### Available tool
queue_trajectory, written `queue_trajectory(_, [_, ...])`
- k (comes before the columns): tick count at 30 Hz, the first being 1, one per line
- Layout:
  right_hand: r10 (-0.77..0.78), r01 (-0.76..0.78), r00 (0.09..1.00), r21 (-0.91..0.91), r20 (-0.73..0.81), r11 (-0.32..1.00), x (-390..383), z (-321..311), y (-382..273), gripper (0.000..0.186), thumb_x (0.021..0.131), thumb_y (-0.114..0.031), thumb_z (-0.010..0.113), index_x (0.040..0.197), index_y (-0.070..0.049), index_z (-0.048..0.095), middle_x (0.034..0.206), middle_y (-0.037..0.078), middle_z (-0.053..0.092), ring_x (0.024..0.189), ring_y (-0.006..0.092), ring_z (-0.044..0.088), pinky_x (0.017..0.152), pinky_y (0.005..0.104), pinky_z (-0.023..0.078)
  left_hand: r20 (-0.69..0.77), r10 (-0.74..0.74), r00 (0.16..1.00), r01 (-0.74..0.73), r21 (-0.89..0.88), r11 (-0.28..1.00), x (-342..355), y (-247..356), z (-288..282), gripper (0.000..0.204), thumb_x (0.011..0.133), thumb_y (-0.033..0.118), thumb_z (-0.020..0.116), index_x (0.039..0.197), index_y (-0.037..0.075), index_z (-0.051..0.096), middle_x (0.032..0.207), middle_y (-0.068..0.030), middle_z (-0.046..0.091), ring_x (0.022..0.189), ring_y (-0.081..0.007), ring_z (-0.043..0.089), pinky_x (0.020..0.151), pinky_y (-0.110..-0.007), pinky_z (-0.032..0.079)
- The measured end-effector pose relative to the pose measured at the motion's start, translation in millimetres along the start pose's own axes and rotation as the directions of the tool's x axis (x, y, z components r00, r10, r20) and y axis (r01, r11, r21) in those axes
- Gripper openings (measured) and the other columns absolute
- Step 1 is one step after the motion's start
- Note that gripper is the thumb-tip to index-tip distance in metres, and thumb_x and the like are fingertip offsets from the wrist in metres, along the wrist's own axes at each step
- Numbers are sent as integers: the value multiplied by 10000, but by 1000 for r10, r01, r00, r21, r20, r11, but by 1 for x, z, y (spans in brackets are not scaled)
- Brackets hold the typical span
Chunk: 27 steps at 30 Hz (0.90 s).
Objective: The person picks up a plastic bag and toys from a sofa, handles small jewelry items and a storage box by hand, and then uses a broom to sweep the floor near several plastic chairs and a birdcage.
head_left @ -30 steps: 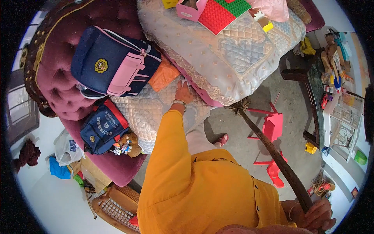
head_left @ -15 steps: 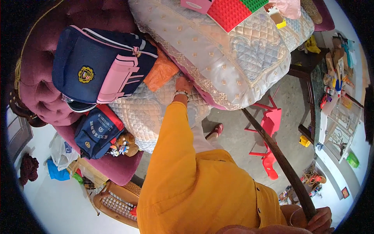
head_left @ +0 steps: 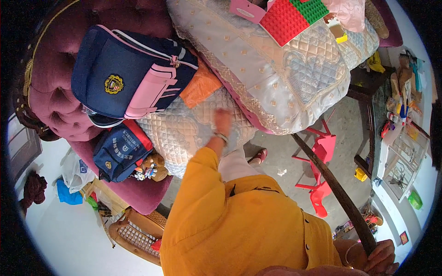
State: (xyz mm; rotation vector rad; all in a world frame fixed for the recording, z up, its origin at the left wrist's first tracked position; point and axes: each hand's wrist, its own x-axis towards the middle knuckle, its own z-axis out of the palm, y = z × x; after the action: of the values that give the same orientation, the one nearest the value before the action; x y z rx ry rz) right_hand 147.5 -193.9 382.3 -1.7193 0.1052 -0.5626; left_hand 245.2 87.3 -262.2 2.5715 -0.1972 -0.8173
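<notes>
The grey floor [head_left: 272, 155] bears a loose white scrap [head_left: 282, 172], the right hand [head_left: 381, 258] curls round a long dark wooden pole [head_left: 341, 202], and the blurred left hand [head_left: 223, 120], opening and hold unclear, is over cream quilted padding [head_left: 179, 133].

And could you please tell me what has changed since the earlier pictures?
The left hand, now blurred, has drawn back from the purple sofa edge toward the body. A white scrap has appeared on the floor. The broom now has its bristles hidden. The right hand still grips its handle; the navy-and-pink backpack stayed put.
</notes>
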Motion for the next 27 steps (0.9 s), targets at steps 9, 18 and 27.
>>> queue_trajectory(9, [-75,75,997,10,27,997,4,4,16,68,870,-140,538,851,-90,496,577,8,518,523,129,517,539,293,452,-118,-889,443,478,-808,345,67,-6,-135,550,768,374,655,1030,-100,557,1046,-212,614,948,-336,611,751,-409,480])
queue_trajectory(18, [-135,136,990,-12,37,991,-8,-12,10,98,884,-182,518,887,-88,490,636,18,534,541,134,529,556,281,469,-151,-957,247,654,-703,280,74,3,-156,642,768,448,634,1108,-75,484,1139,-222,546,1009,-320,593,833,-388,483])
queue_trajectory(27, [-183,182,983,-39,-20,982,-10,4,15,83,884,-140,512,879,-63,481,619,27,505,521,155,475,504,290,429,355,-677,645,355,-923,-146,73,-25,-177,190,769,244,676,885,109,611,696,-53,563,515,-145,465,437,-256,394])
